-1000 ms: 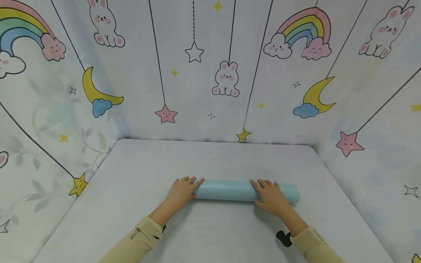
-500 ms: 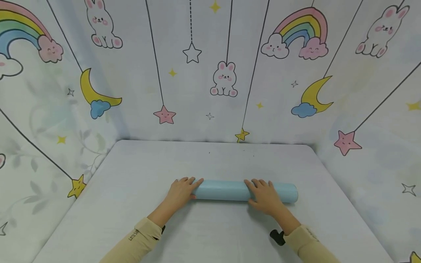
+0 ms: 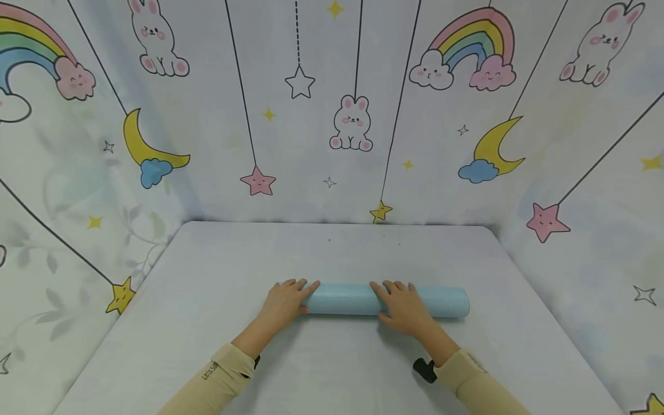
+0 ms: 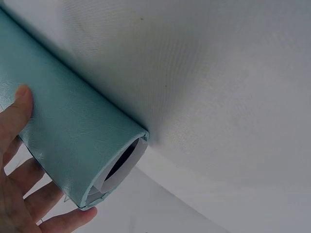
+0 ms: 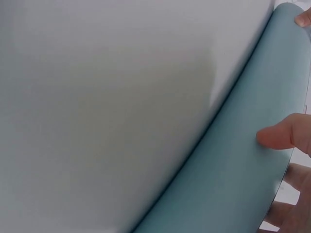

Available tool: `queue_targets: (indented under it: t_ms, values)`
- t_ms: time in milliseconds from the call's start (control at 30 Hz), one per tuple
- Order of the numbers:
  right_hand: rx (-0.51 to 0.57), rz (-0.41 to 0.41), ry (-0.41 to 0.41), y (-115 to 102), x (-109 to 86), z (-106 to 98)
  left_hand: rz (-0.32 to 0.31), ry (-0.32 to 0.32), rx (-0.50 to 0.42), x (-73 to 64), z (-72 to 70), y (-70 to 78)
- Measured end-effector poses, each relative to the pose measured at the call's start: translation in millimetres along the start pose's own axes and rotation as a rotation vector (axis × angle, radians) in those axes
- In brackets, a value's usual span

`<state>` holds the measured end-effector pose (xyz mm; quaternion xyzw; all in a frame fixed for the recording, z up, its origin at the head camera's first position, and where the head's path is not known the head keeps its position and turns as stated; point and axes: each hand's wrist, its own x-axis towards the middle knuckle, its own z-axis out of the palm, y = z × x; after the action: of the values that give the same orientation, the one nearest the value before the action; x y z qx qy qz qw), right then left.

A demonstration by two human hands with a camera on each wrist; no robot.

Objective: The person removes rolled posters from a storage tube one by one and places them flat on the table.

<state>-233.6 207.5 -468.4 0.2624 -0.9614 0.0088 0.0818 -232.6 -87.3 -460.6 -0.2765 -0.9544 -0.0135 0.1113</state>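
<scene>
A light blue, leather-like mat rolled into a tube (image 3: 342, 300) lies across the white table in the head view. My left hand (image 3: 284, 302) grips its left end, with the thumb on the near side and the fingers over the top and far side. The left wrist view shows the roll's end (image 4: 116, 172), hollow with a pale inner layer and a dark gap. Just right of the roll's middle, my right hand (image 3: 404, 308) holds it the same way. In the right wrist view the thumb (image 5: 277, 136) presses the smooth blue side.
The white table (image 3: 332, 363) carries the roll near its middle. Behind it hangs a white backdrop (image 3: 218, 115) printed with rainbows, rabbits, moons and stars. A small black device (image 3: 425, 370) sits at my right wrist, beside the beige sleeve (image 3: 477, 380).
My right hand has slid left along the roll, from near its right end toward the middle. The left hand stays at the left end, and the roll lies nearly still.
</scene>
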Motion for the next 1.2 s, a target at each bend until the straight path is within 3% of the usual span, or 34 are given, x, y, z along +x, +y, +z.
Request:
queue_targets:
  t_ms: [400, 733, 1200]
  values:
    - [-0.01, -0.048, -0.054, -24.8, 21.5, 0.9, 0.001, 0.009, 0.036, -1.5, -0.8, 0.0]
    - [-0.012, -0.028, -0.092, -27.5, 24.7, -0.2, 0.004, 0.034, 0.028, -1.0, 2.9, -0.5]
    - [0.022, -0.035, -0.022, -27.8, 20.8, 2.7, -0.003, 0.042, 0.023, -3.5, 4.6, 1.2]
